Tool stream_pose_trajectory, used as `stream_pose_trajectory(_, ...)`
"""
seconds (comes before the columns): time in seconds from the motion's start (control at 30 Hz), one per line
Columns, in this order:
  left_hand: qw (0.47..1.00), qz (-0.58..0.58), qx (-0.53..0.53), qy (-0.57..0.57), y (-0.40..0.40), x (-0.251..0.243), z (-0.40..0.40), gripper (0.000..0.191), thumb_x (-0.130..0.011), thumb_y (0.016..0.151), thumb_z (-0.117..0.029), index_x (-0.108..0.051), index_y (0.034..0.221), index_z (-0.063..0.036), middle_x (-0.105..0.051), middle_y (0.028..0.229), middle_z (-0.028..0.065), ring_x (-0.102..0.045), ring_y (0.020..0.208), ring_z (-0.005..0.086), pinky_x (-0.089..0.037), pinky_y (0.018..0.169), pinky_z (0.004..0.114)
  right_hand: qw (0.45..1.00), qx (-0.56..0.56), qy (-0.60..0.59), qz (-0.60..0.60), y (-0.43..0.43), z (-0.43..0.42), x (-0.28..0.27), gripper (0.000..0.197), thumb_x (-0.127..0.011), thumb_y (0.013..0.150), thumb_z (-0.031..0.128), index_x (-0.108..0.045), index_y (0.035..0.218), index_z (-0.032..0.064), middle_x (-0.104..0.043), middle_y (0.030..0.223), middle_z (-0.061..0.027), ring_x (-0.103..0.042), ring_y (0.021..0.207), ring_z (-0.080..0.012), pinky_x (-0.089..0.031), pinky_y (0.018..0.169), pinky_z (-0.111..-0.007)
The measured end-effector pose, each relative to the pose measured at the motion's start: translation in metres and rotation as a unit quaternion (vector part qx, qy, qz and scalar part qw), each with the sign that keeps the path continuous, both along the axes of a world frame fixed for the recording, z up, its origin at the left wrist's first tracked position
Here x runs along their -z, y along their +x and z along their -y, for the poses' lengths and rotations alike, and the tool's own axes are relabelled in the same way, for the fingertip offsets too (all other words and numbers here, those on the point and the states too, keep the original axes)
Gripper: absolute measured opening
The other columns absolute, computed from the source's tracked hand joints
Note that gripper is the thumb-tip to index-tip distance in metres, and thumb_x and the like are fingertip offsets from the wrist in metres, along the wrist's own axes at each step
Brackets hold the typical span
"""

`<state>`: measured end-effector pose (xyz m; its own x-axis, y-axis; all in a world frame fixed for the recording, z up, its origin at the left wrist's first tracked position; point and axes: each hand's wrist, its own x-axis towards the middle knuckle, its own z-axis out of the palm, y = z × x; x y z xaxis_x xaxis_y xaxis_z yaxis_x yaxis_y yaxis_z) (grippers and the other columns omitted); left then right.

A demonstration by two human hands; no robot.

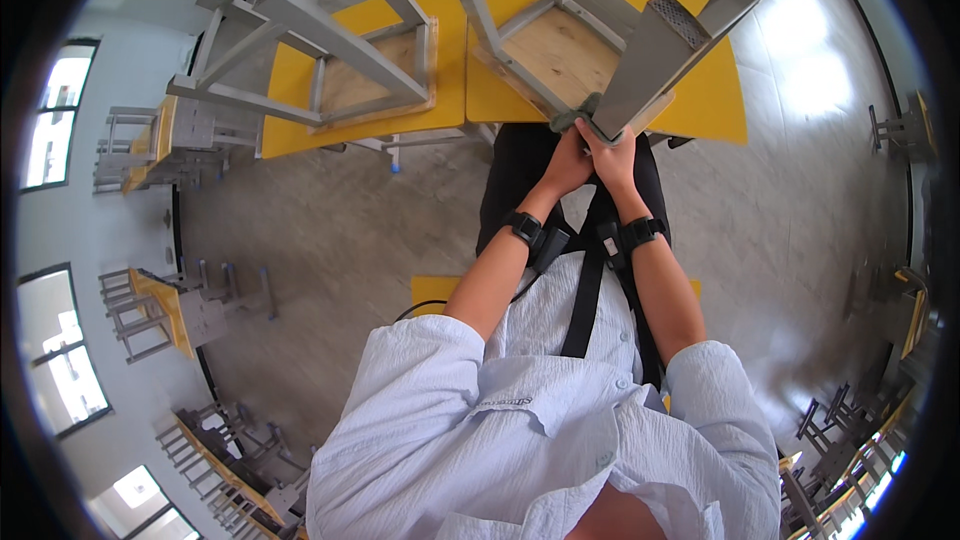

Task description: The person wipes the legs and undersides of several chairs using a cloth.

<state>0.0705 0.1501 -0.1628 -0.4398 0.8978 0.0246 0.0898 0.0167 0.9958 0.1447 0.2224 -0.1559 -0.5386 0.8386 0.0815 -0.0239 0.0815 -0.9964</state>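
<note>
My left hand (570, 165) and my right hand (615, 159) are together at the near edge of an upturned stool (555, 52). A grey-green cloth (577, 114) is bunched against the stool's near corner, by the foot of a wide grey leg (645, 64). My right hand grips the cloth, its fingers pressing it around the edge. Beside it, my left hand touches the cloth from below; its fingertips are hidden. The stool rests seat-down on a yellow tabletop (705, 101), with the wooden underside of its seat facing up.
Another upturned stool (375, 75) lies on the adjoining yellow tabletop (292, 127) to the left. More yellow desks with stools (154, 307) line the left wall. Behind me is a yellow surface (431, 289). Grey floor (337, 217) stretches around.
</note>
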Motion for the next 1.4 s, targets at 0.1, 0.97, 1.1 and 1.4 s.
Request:
stream_pose_trajectory(0.1,1.0,0.007,0.005,0.004,0.0,0.004,-0.001,0.045,-0.058,0.092,-0.008,-0.043,0.134,0.0,-0.056,0.128,0.0177,-0.055,0.12,0.0275,-0.043,0.1,0.036,1.0,-0.001,0.02,-0.019,0.001,-0.002,0.003,0.029,-0.077,0.083,0.017,-0.061,0.1,-0.0014,-0.067,0.092,-0.0087,-0.06,0.083,-0.0157,-0.049,0.077,-0.031)
stream_pose_trajectory(0.97,1.0,-0.008,-0.011,-0.001,-0.002,0.013,-0.003,0.046,-0.06,0.09,-0.01,-0.045,0.132,0.0011,-0.058,0.129,0.0203,-0.056,0.121,0.0323,-0.043,0.1,0.038,0.997,-0.017,0.075,0.01,0.001,-0.005,-0.002,0.038,-0.078,0.08,0.016,-0.062,0.11,0.0008,-0.068,0.1,-0.0172,-0.066,0.091,-0.0318,-0.051,0.082,-0.037)
stream_pose_trajectory(1.1,0.999,-0.029,-0.018,0.018,-0.004,0.021,-0.003,0.048,-0.06,0.091,-0.012,-0.044,0.134,0.0007,-0.057,0.131,0.021,-0.055,0.123,0.0331,-0.043,0.101,0.039,0.998,-0.011,0.069,0.006,-0.002,-0.002,-0.004,0.039,-0.077,0.08,0.017,-0.061,0.111,0.0006,-0.068,0.099,-0.0172,-0.066,0.091,-0.0319,-0.051,0.082,-0.037)
stream_pose_trajectory(1.4,0.998,-0.038,-0.008,0.04,-0.005,0.026,-0.003,0.049,-0.06,0.092,-0.013,-0.043,0.137,-0.001,-0.056,0.132,0.0176,-0.054,0.123,0.0284,-0.043,0.101,0.038,0.996,0.008,0.09,-0.011,0.003,0.006,-0.024,0.037,-0.077,0.082,0.022,-0.061,0.106,-0.0006,-0.068,0.092,-0.0181,-0.066,0.086,-0.0316,-0.051,0.077,-0.037)
